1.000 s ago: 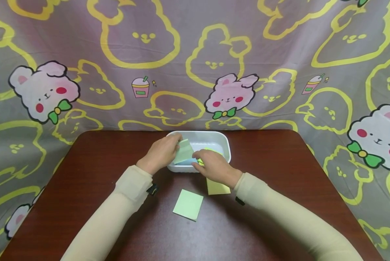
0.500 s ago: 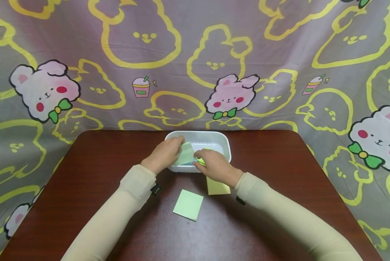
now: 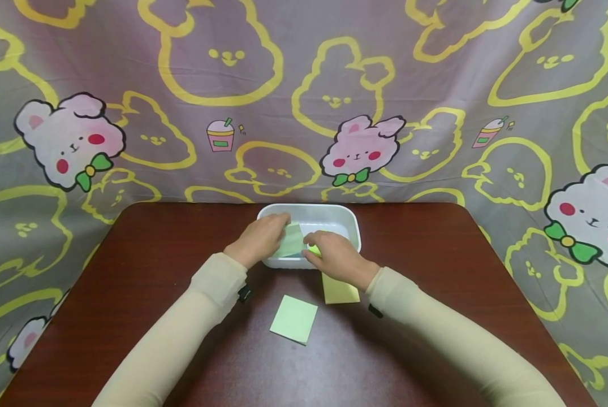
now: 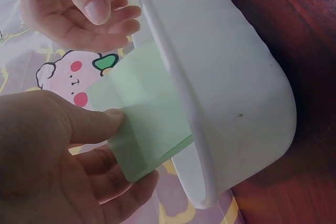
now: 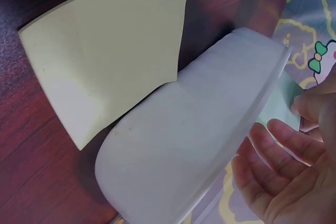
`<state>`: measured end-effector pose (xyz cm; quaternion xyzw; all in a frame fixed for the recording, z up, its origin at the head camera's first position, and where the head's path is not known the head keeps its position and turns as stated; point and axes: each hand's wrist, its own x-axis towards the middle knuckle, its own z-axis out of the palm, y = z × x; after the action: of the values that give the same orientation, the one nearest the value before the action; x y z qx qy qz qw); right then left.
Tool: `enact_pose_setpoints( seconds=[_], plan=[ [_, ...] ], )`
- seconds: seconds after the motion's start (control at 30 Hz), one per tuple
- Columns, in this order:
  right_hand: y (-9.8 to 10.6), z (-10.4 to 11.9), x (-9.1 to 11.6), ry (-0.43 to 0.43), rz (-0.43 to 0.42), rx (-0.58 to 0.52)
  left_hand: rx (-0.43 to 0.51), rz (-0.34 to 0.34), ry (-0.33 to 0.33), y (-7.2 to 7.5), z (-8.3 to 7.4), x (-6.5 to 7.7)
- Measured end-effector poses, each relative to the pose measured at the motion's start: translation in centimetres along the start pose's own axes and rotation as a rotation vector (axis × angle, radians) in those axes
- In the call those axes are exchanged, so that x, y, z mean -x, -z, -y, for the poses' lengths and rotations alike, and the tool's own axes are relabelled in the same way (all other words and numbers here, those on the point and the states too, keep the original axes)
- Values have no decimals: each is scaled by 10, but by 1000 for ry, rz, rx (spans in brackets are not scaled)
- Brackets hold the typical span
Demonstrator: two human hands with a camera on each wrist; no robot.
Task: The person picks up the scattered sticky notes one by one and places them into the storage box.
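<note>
My left hand [image 3: 258, 238] pinches a pale green sticky note pad [image 4: 149, 106] over the left part of a white plastic tray [image 3: 355, 229]. In the left wrist view, the thumb lies on the pad's face and the fingers are behind it. My right hand [image 3: 336, 255] hovers over the tray's front right, its fingers loosely bent, with nothing held between them in the wrist views. A bright yellow-green item [image 3: 314, 249] shows beside its fingertips, mostly hidden by the hand. Part of the tray's inside is covered by both hands.
On the brown table [image 3: 415, 339], a yellow sticky note pad [image 3: 340, 291] lies against the tray's front, partly under my right hand. A second light green pad [image 3: 293, 319] lies nearer to me. Behind the table hangs a patterned curtain [image 3: 263, 169].
My left hand has shifted slightly right with the green sticky note pad. My right hand has barely moved, and the pads on the table stay where they were.
</note>
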<state>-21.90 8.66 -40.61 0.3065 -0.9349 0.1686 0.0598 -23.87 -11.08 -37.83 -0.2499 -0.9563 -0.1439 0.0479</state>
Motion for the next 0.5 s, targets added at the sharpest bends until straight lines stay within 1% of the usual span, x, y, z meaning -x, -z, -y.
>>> enact_pose_setpoints(
  seconds=[0.27,0.5],
  plan=[
    [-1,-9,0,-29,18,-22,-10,37,12,-3,1,-6],
    [-5,-16,0,-41,31,-19,-4,75,29,-7,2,-10]
  ],
)
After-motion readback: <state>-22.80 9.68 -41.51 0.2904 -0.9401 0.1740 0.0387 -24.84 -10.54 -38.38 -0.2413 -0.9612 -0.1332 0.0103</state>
